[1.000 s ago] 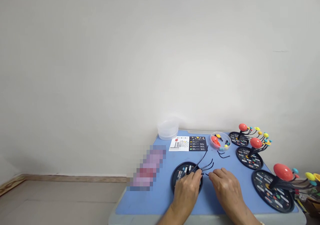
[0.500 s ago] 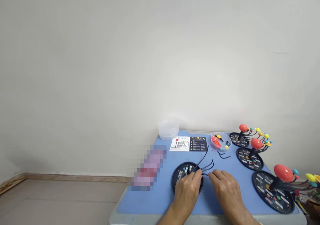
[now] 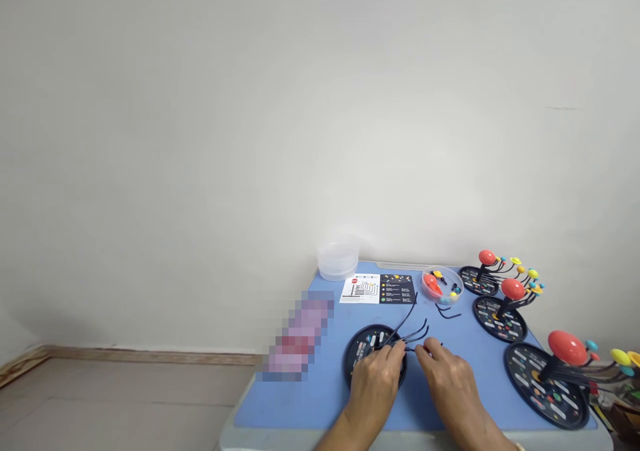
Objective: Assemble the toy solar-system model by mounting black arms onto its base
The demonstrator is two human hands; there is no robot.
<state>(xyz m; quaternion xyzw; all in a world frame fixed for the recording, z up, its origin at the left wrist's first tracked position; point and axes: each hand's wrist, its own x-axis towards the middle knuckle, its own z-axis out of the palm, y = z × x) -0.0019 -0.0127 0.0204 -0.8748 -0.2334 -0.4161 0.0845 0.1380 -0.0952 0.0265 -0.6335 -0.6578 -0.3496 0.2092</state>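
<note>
Instruction sheet print is too small to read.

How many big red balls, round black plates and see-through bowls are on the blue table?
Big red balls: 3
Round black plates: 4
See-through bowls: 2
Total: 9

Blue table; black disc with coloured marks; thin black rods; red balls; black-and-white leaflet.
</note>
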